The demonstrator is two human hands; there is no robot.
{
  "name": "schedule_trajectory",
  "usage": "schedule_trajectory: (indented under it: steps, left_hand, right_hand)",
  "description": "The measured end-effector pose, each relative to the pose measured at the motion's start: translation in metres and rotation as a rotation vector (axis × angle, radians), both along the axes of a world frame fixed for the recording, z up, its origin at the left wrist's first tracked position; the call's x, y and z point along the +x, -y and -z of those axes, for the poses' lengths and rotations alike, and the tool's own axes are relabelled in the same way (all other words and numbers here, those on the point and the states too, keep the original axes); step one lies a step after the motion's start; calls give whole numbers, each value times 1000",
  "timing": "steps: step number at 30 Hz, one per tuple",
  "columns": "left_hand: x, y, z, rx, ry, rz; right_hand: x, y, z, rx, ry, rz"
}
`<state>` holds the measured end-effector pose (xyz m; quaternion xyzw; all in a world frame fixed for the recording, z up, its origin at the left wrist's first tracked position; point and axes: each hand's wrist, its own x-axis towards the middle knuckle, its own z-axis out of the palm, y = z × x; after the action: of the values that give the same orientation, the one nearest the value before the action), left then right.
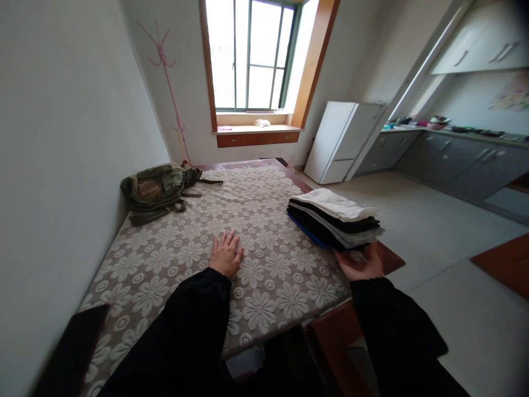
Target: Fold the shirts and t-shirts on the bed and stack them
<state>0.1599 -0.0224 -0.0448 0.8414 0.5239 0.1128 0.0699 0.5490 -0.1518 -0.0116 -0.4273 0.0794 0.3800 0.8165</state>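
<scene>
My left hand (226, 255) lies flat on a flower-patterned cloth (260, 309) covering the table, fingers spread and holding nothing. At the table's right side is a stack of folded clothes (334, 218), white on top with black, grey and blue layers below. My right hand (361, 264) grips the near edge of this stack. Its fingertips are partly hidden by the lowest layers.
An olive backpack (161, 190) rests at the table's far left, against the wall. A dark flat object (78, 347) lies at the near left. Beyond the table stand a pink coat rack (167, 71), a window and a white fridge (336, 140). Kitchen cabinets (446, 160) line the right.
</scene>
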Motion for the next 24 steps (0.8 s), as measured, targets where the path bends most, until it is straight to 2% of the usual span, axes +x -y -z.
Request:
schedule_trajectory:
  steps: [5,8,17,24]
  left_hand:
    - [1,1,0,5,8,1]
    - [1,0,1,6,11,1]
    - [0,0,2,0,16,-1]
    - [0,1,3,9,36,8]
  right_hand:
    - [-3,8,5,73,32,-66]
    - [-1,9,1,112,39,-148]
    - [8,-14,-31,-74,132,-468]
    - [15,-28,-30,-151,114,-462]
